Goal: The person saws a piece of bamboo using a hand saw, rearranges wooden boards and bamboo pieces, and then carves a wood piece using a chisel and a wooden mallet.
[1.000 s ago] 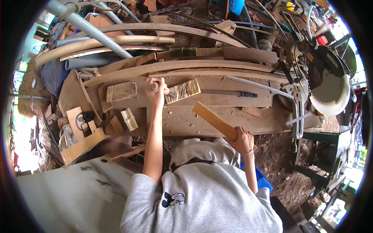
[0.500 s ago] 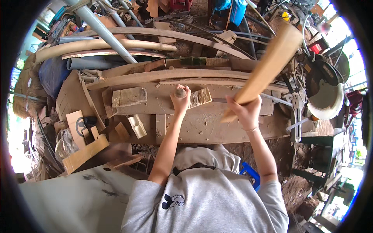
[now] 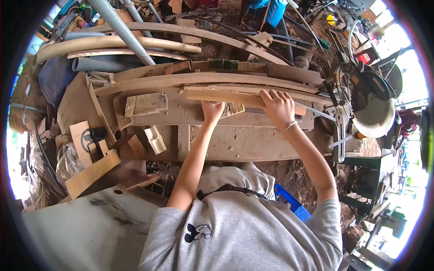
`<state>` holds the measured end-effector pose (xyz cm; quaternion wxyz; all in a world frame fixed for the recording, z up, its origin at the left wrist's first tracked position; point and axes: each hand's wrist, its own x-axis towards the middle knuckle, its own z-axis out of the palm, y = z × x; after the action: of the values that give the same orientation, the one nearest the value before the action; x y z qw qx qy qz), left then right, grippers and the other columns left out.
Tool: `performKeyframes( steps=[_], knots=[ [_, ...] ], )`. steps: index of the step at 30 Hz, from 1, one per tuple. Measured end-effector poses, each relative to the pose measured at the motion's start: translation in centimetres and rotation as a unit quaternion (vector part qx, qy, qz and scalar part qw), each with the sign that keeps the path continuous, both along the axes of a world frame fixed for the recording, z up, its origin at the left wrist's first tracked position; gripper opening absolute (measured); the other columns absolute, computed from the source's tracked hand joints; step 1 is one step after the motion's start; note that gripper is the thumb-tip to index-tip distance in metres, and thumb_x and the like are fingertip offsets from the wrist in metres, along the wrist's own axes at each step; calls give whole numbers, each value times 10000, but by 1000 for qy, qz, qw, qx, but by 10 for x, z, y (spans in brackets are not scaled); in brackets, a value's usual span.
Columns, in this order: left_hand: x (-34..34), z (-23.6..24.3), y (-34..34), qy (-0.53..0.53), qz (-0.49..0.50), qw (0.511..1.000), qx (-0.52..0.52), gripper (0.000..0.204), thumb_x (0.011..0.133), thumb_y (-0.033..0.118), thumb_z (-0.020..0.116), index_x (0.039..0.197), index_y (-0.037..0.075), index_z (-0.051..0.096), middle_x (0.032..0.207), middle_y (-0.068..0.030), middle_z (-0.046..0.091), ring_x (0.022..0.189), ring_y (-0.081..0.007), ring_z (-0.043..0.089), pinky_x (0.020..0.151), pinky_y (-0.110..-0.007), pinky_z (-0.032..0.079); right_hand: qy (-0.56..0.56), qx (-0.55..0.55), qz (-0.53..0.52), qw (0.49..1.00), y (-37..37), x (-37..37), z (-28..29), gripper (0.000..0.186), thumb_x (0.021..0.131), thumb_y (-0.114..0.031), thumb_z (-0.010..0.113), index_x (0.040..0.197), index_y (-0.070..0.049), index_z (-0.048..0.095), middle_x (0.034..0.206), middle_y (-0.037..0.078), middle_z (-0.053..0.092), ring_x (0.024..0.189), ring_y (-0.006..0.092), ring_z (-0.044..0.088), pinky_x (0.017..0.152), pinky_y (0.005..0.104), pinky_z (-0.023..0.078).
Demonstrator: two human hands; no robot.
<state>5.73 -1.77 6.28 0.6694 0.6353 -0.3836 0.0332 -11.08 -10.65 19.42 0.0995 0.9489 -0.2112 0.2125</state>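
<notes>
My left hand (image 3: pixel 212 112) is closed around an upright round-ended tool handle, whose top is now hidden beneath a wooden plank. My right hand (image 3: pixel 278 109) grips that long, pale wooden plank (image 3: pixel 230 96) near its right end. The plank lies level across the top of my left fist. A rough wood block (image 3: pixel 233 109) lies on the workbench (image 3: pixel 253 144) just right of my left hand, partly covered by the plank. Another weathered block (image 3: pixel 145 104) sits to the left. The tool's lower end is out of sight.
A grooved pale wood piece (image 3: pixel 155 140) and a small brown block (image 3: pixel 136 146) lie at the bench's left. Long curved boards (image 3: pixel 181 80) line its far side. A grey pipe (image 3: pixel 122 31) slants in from behind. At the right stands a circular saw (image 3: pixel 373 99).
My right hand has swung the plank down from a raised slant to lie level over my left fist, hiding the handle's round end. The view has shifted slightly.
</notes>
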Motion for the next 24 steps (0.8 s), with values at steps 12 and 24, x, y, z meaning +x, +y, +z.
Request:
performKeyframes(
  steps=[12,24],
  knots=[
    [-24,21,-4,18,70,997,-28,205,747,44,560,600,22,419,507,-13,422,493,-58,399,472,-216,346,47,195,28,979,-10,-14,17,260,693,-217,649,851,-79,496,673,106,584,611,264,596,547,346,467],
    [-19,12,-10,30,47,998,-43,209,752,29,553,596,25,414,513,9,412,496,-42,379,465,-205,332,63,139,76,985,-22,-33,27,345,707,-293,655,917,-81,482,651,118,588,545,257,587,506,316,472]
  ],
)
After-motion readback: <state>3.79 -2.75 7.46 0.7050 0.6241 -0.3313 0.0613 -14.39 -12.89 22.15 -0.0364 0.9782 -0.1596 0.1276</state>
